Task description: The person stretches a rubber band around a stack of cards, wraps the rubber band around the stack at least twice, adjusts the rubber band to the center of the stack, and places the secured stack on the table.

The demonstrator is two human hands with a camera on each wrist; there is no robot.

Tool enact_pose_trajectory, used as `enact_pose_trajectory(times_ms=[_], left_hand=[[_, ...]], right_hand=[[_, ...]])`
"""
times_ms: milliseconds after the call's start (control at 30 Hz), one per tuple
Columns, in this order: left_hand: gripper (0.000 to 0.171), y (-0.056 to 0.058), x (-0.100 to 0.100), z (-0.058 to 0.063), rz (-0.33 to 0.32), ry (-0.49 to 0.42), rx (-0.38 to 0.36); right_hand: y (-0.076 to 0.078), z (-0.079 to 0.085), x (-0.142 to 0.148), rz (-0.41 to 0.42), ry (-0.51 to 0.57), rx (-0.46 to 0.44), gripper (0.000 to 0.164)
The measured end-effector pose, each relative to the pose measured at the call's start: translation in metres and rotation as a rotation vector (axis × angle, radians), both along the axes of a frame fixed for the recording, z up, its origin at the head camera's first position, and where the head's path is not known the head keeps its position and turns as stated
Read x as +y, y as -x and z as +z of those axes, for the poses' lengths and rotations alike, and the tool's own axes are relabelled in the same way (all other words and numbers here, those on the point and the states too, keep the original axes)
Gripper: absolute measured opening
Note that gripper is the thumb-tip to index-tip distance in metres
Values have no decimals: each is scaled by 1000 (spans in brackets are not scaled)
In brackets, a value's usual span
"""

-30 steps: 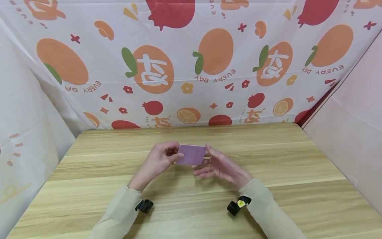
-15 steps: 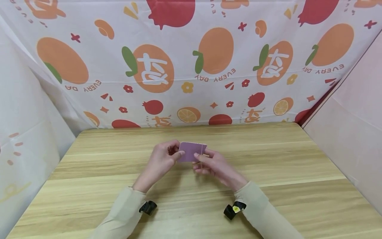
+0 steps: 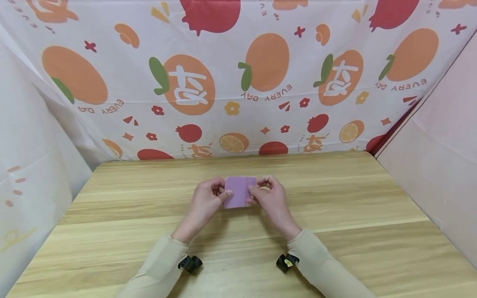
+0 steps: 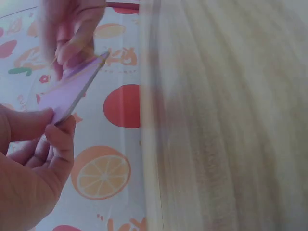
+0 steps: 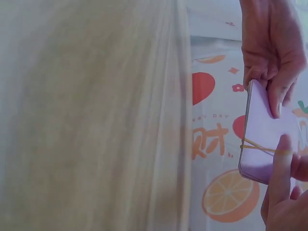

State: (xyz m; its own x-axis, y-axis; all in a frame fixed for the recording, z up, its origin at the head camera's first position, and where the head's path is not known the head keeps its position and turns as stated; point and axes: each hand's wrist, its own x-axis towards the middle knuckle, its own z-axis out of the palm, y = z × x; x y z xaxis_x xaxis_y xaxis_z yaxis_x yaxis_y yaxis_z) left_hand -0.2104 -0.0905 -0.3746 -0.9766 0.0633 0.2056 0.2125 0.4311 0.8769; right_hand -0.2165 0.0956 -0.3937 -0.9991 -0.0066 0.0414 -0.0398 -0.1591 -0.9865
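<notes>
A stack of purple cards [image 3: 236,193] with rounded corners is held up over the table between both hands. My left hand [image 3: 206,196] pinches its left edge, thumb on the purple face and fingers behind. My right hand [image 3: 273,203] grips the right part, its thumb on the face. A thin yellow rubber band [image 5: 257,147] runs across the cards near the right end; in the right wrist view its strands cross and reach the right thumb. Layered edges of the stack [image 4: 79,98] show in the left wrist view. The right fingers behind the cards are partly hidden.
The hands are above a wood-grain table [image 3: 112,231]. Behind its far edge hangs a white cloth [image 3: 223,82] printed with fruit, and pale cloths [image 3: 33,136] close off both sides. A black wrist camera [image 3: 191,264] sits on each sleeve.
The right hand has come in to the stack, and its thumb has moved onto the face. The rubber band now lies further left across the cards. The purple face has tilted up toward the head camera.
</notes>
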Motion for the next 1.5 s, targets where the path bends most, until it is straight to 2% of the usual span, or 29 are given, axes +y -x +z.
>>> enact_pose_trajectory(times_ms=[100, 267, 467, 533, 633, 733, 867, 1233, 1400, 1500], left_hand=[[12, 1, 0, 0, 36, -11, -5], [11, 2, -1, 0, 49, -11, -24], [13, -1, 0, 1, -59, 28, -21], [15, -2, 0, 1, -101, 52, -21], [17, -3, 1, 1, -134, 84, -10], [18, -3, 2, 0, -159, 85, -7], [17, -3, 3, -1, -183, 72, -33], [14, -5, 6, -4, -210, 19, -102], [11, -6, 7, -7, -211, -56, -175], [10, -6, 8, -9, -218, -116, -195]], right_hand=[[-1, 3, 0, 15, -24, 30, 13], [-3, 8, 1, 51, -55, 23, 14], [-2, 18, 9, 76, -90, 1, 14], [0, 20, 13, 73, -160, 26, 11], [2, 23, 18, 35, -308, 108, 7], [2, 25, 22, -33, -496, 198, 4], [2, 26, 25, -89, -633, 251, 6], [1, 23, 25, -124, -604, 255, 8], [4, 28, 30, -137, -500, 307, 14], [6, 32, 35, -151, -434, 335, 15]])
